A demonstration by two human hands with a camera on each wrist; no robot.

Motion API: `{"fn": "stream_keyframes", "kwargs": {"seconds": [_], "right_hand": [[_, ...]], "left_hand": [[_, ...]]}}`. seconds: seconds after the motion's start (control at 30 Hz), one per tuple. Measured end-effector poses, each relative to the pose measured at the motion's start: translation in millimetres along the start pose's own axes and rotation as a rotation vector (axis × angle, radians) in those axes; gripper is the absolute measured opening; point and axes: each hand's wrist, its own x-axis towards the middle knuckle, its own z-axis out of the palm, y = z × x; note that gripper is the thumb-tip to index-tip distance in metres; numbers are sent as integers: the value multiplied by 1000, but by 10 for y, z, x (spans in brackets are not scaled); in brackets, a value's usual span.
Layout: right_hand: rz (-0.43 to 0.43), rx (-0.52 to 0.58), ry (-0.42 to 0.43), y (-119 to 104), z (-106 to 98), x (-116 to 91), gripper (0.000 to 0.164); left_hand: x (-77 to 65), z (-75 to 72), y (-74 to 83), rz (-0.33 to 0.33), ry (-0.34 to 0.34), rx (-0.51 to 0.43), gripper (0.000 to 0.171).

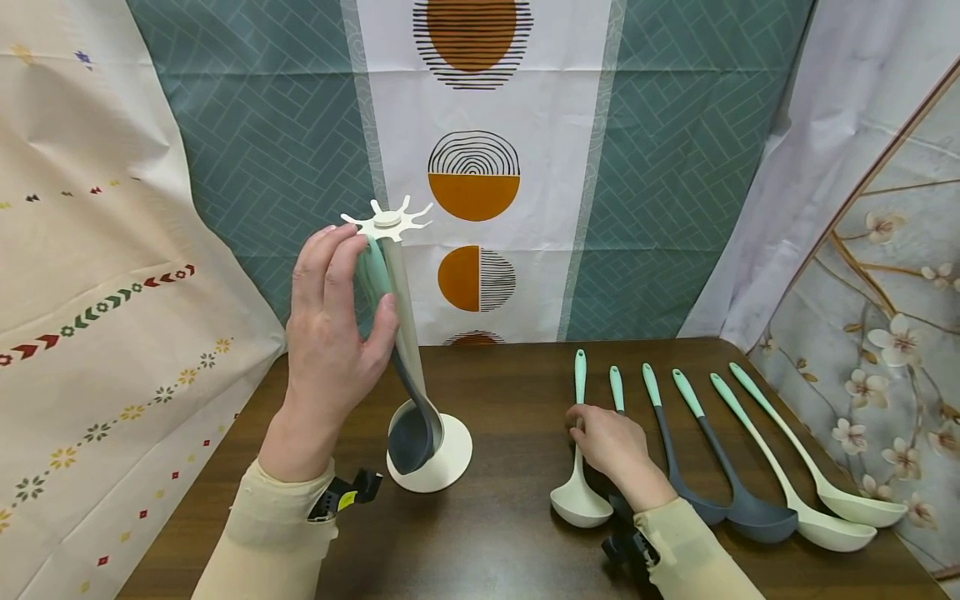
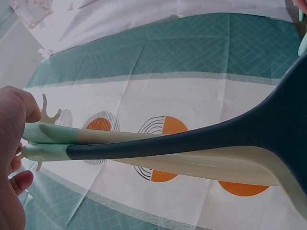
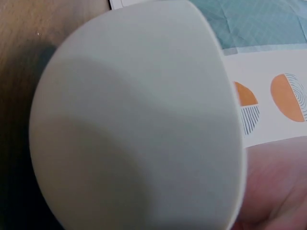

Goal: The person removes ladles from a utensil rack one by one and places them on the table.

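In the head view my left hand [image 1: 330, 325] is raised beside the top of a cream utensil stand [image 1: 408, 333]. It holds the mint handle end of a dark navy ladle [image 1: 411, 439], whose bowl hangs over the stand's round base. The left wrist view shows this dark ladle [image 2: 158, 146] alongside a cream ladle [image 2: 225, 165] at the stand; my left fingers are at the handle ends. My right hand [image 1: 611, 442] grips a cream ladle [image 1: 581, 502] by its mint-tipped handle at the table. That ladle's bowl [image 3: 139, 120] fills most of the right wrist view.
Several more ladles lie in a row to the right, including dark ladles [image 1: 761, 517] and cream ladles [image 1: 832, 529]. They rest on a brown table [image 1: 502, 517]. A patterned cloth [image 1: 480, 117] hangs behind, with other curtains at both sides. The stand's top has several radiating hooks [image 1: 408, 221].
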Motion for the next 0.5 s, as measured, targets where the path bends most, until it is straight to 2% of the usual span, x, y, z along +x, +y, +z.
{"fn": "stream_keyframes", "kwargs": {"seconds": [0.23,0.5], "right_hand": [[-16,-22,-27,31,-4,-12,6],[-25,-55,-50,56,2,-21,4]], "left_hand": [[-1,2,-1,0,-2,4,54],[2,9,0,-1,1,0,54]]}}
